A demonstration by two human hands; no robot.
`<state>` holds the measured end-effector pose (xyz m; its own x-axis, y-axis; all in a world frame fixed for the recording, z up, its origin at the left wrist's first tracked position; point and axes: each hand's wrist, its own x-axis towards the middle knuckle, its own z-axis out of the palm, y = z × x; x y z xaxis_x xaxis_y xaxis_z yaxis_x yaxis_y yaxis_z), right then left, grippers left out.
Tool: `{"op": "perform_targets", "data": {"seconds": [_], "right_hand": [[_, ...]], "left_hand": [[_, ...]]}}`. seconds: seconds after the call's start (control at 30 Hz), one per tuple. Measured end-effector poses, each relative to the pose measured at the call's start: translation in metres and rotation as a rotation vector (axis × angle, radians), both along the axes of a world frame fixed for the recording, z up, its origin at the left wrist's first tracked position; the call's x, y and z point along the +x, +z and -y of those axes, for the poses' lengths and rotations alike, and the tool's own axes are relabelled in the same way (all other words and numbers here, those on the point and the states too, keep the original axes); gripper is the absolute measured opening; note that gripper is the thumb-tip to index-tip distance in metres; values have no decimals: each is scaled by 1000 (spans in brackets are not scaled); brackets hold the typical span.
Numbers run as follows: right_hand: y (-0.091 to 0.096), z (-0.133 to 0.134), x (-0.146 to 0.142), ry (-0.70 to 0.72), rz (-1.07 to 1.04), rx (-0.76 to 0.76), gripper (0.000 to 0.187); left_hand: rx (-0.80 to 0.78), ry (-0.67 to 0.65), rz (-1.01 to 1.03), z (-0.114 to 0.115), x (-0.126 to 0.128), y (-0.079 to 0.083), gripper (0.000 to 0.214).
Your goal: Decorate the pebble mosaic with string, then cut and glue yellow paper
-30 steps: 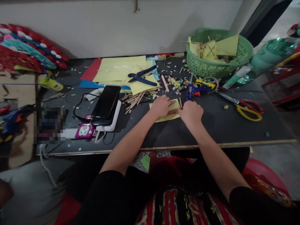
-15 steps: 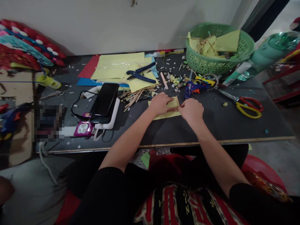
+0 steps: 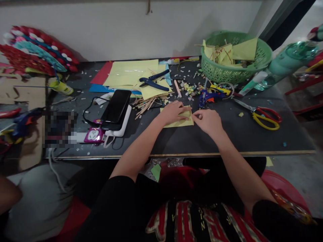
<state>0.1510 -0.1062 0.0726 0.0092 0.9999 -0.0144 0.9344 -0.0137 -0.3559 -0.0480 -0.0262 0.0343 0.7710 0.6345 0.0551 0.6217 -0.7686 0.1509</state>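
Note:
A small yellow paper piece (image 3: 182, 121) lies on the dark table (image 3: 227, 137) in front of me. My left hand (image 3: 173, 112) rests on top of it, fingers laid flat and pressing it down. Beside it, my right hand (image 3: 208, 120) touches the paper's right corner, its fingers curled in a pinch. Whether a thin stick is held in that pinch is too small to tell. A blue glue gun (image 3: 209, 95) lies just behind both hands.
Wooden sticks (image 3: 147, 103), blue pliers (image 3: 153, 82) and yellow sheets (image 3: 131, 72) lie behind left. A phone on a power bank (image 3: 116, 109) sits left. Red-and-yellow scissors (image 3: 264, 117) lie right. A green basket (image 3: 234, 55) and a green bottle (image 3: 282, 65) stand at the back right.
My right hand has slid slightly to the right, off the paper onto its right corner. The left hand stays pressed on the yellow piece. The camera has shifted a little.

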Motion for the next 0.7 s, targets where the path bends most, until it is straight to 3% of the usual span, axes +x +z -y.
{"op": "perform_targets", "data": {"seconds": [0.13, 0.23, 0.3, 0.37, 0.47, 0.6, 0.7], "right_hand": [[11, -25, 38, -59, 16, 194, 29], [11, -61, 77, 50, 113, 282, 35], [6, -86, 100, 176, 233, 283, 53], [-2, -104, 115, 264, 320, 177, 62], [-14, -114, 120, 304, 313, 74, 65], [-22, -108, 111, 219, 288, 112, 60], [-26, -104, 112, 236, 273, 144, 57]], "left_hand": [[6, -12, 30, -1, -1, -2, 61], [-9, -4, 44, -2, -1, -3, 61], [-35, 9, 58, -3, 0, -4, 65], [-57, 22, 60, -3, 1, -4, 72], [-49, 32, 35, -3, 2, -4, 75], [1, 16, -16, -2, 3, -3, 66], [33, 1, -26, 0, 3, -3, 62]]}}
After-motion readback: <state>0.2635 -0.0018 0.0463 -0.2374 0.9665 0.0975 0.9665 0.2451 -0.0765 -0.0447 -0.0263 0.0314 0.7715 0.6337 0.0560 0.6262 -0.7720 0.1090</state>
